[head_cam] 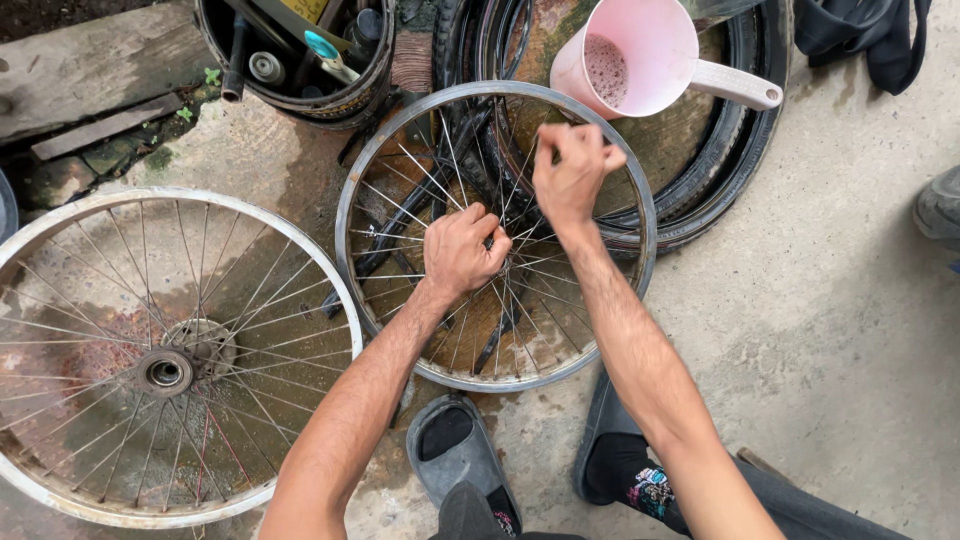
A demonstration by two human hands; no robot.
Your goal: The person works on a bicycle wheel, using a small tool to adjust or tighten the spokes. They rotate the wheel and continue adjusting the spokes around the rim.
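We work over the small wheel point(497, 236), which lies flat on the concrete floor point(840, 330) in front of our sandals, its rim overlapping a stack of black tyres point(700, 190). Our left hand point(462, 250) is curled shut around spokes near the middle of the wheel. Our right hand point(573, 172) is pinched closed on a spoke nearer the far rim; what exactly sits between the fingertips we cannot tell.

Risks as we judge them:
- Loose spokes cross one another in a tangle; pulling one could bend or snag its neighbours.
- Thin spoke ends could prick the fingers closed around them.
- The pink jug point(640, 55) stands just beyond the rim, near the right hand; a jerk upward could knock it and spill it.
- The wheel rests unevenly on the tyres and may rock.

Containers:
- The jug holds a frothy, brownish liquid, low down.
- A dark round bucket point(300, 60) at the top holds tools and cans, packed upright.

A larger silver wheel point(165, 355) lies well to the left, untouched.
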